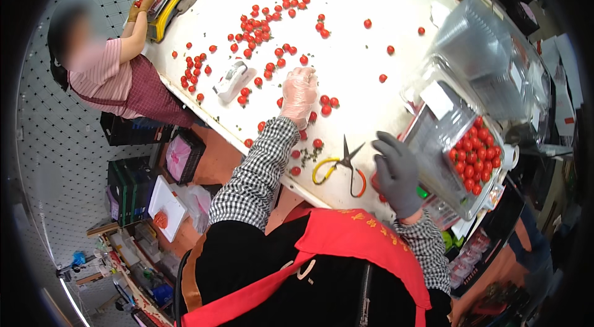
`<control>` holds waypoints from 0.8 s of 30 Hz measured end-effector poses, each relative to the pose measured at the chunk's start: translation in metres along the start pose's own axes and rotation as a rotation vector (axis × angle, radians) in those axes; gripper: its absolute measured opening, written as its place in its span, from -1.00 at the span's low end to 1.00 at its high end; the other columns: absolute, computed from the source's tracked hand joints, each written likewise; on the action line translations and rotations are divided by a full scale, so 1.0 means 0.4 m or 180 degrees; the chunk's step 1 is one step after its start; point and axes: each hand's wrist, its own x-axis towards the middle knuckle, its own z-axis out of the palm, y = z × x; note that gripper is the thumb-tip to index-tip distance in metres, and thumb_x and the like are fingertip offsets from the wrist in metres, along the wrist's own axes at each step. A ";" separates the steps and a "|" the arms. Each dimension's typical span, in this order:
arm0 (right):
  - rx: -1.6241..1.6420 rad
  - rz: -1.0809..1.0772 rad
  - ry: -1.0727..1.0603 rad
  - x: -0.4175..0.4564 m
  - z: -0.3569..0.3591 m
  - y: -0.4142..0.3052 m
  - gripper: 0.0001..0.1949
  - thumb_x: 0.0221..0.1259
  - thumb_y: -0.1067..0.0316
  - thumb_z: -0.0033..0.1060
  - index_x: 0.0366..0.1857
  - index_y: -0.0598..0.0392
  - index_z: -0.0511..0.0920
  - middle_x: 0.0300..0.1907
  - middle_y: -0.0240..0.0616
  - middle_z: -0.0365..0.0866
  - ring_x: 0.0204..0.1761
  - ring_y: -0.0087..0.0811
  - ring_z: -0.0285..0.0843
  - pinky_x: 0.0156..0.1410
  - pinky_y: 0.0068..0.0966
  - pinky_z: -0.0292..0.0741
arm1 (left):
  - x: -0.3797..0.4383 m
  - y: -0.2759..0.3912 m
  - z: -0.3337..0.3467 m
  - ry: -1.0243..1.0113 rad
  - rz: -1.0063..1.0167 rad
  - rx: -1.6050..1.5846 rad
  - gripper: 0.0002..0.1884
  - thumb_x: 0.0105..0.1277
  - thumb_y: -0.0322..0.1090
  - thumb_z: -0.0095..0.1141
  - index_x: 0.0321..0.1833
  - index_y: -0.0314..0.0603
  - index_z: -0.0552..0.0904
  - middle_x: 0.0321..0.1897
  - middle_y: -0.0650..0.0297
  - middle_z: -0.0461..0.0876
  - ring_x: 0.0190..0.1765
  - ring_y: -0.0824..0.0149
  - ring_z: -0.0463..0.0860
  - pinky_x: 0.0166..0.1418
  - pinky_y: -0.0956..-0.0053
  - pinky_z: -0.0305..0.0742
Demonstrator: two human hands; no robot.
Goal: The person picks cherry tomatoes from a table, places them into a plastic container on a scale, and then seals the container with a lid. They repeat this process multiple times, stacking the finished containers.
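Observation:
My left hand (299, 93), in a clear plastic glove, reaches over the white table with its fingers bent; whether anything is under them is hidden. Around it lie loose cherry tomatoes (326, 109) with green calyxes. My right hand (397, 174), in a grey glove, hovers near the table's front edge with fingers parted and curved. Something red shows partly below its palm. Scissors (345, 161) with yellow and orange handles lie with blades apart, left of my right hand. Green calyx scraps (310, 155) are next to them. A clear plastic box of cherry tomatoes (475, 155) stands to the right.
Stacked clear plastic containers (482, 44) occupy the table's right side. A white handheld device (232, 80) lies left of my left hand. More tomatoes (253, 27) spread farther back. At the far left, a gloved person (116, 62) works at a yellow weighing scale (168, 13).

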 end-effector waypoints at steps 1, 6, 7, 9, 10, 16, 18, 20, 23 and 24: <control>0.0225 0.0041 -0.0066 0.031 0.037 -0.006 -0.70 0.29 0.49 0.28 0.09 0.10 0.67 0.16 -0.06 0.71 0.13 -0.02 0.69 0.21 -0.17 0.60 | 0.015 -0.011 0.006 -0.0016 -0.0068 -0.0020 -0.78 0.40 -0.37 0.21 0.03 -0.23 0.76 0.00 0.04 0.74 0.10 0.00 0.68 0.28 0.16 0.57; 0.0870 0.0143 -0.0126 0.217 0.239 0.034 -0.79 0.35 0.45 0.28 0.01 0.15 0.70 0.04 -0.04 0.76 0.03 -0.03 0.76 0.14 -0.26 0.65 | 0.077 -0.051 0.024 -0.0107 -0.0114 -0.0153 -0.75 0.40 -0.32 0.21 0.05 -0.22 0.77 0.01 0.03 0.75 0.10 -0.02 0.70 0.30 0.14 0.57; 0.0862 0.0229 -0.0090 0.256 0.278 0.061 -0.80 0.37 0.44 0.27 0.01 0.16 0.70 0.02 -0.05 0.77 0.01 -0.04 0.77 0.13 -0.27 0.65 | 0.096 -0.053 0.030 -0.0102 -0.0109 -0.0236 -0.75 0.40 -0.33 0.21 0.05 -0.22 0.77 0.00 0.03 0.75 0.08 -0.01 0.70 0.28 0.14 0.58; 0.0963 0.0610 -0.0094 0.334 0.347 0.125 -0.80 0.43 0.34 0.23 -0.01 0.16 0.71 0.01 -0.06 0.77 -0.04 -0.03 0.78 0.10 -0.29 0.65 | 0.135 -0.055 0.032 -0.0097 -0.0125 -0.0414 -0.76 0.39 -0.33 0.21 0.04 -0.22 0.78 -0.03 0.03 0.76 0.05 -0.01 0.71 0.25 0.14 0.60; 0.0859 0.0814 -0.0035 0.373 0.384 0.155 -0.79 0.43 0.32 0.23 0.00 0.14 0.72 0.01 -0.06 0.77 -0.03 -0.04 0.77 0.12 -0.27 0.64 | 0.156 -0.057 0.020 -0.0039 0.0002 -0.0279 -0.77 0.40 -0.39 0.17 0.02 -0.22 0.78 -0.06 0.03 0.77 0.01 -0.01 0.72 0.20 0.15 0.62; 0.0003 0.0755 0.0408 0.573 0.510 0.311 -0.79 0.39 0.34 0.20 -0.02 0.09 0.73 0.03 -0.06 0.74 0.06 -0.04 0.72 0.17 -0.22 0.62 | 0.310 -0.081 0.039 -0.0446 0.0550 -0.0263 -0.61 0.35 -0.57 0.18 0.23 -0.18 0.71 0.25 0.08 0.68 0.24 0.07 0.65 0.40 0.24 0.58; -0.0241 0.0533 0.0486 0.614 0.533 0.332 -0.80 0.38 0.34 0.22 0.00 0.08 0.67 0.05 -0.08 0.68 0.05 -0.02 0.69 0.15 -0.17 0.61 | 0.372 -0.093 0.065 -0.0871 0.0910 0.0124 -0.47 0.29 -0.58 0.26 0.36 -0.15 0.63 0.48 0.17 0.52 0.39 0.12 0.57 0.53 0.31 0.53; -0.0370 0.0727 0.0377 0.646 0.559 0.338 -0.78 0.37 0.34 0.22 0.03 0.09 0.63 0.04 -0.10 0.66 0.04 -0.01 0.69 0.14 -0.16 0.61 | 0.415 -0.106 0.094 -0.1090 0.0997 0.0445 -0.48 0.27 -0.56 0.28 0.34 -0.17 0.63 0.45 0.19 0.55 0.35 0.11 0.59 0.50 0.31 0.55; -0.0756 0.0906 0.0055 0.644 0.580 0.372 -0.75 0.37 0.32 0.22 0.07 0.04 0.59 0.03 -0.10 0.63 0.02 0.00 0.69 0.09 -0.14 0.61 | 0.456 -0.086 0.108 -0.1506 0.0996 0.0565 -0.53 0.21 -0.60 0.27 0.22 -0.21 0.66 0.23 0.09 0.62 0.27 0.10 0.62 0.40 0.29 0.60; -0.0896 0.0931 -0.0091 0.651 0.581 0.375 -0.75 0.38 0.32 0.22 0.08 0.03 0.59 0.03 -0.09 0.63 0.02 0.00 0.69 0.08 -0.14 0.61 | 0.461 -0.080 0.109 -0.1488 0.0980 0.0619 -0.55 0.20 -0.61 0.27 0.19 -0.23 0.67 0.17 0.06 0.62 0.25 0.10 0.63 0.37 0.28 0.61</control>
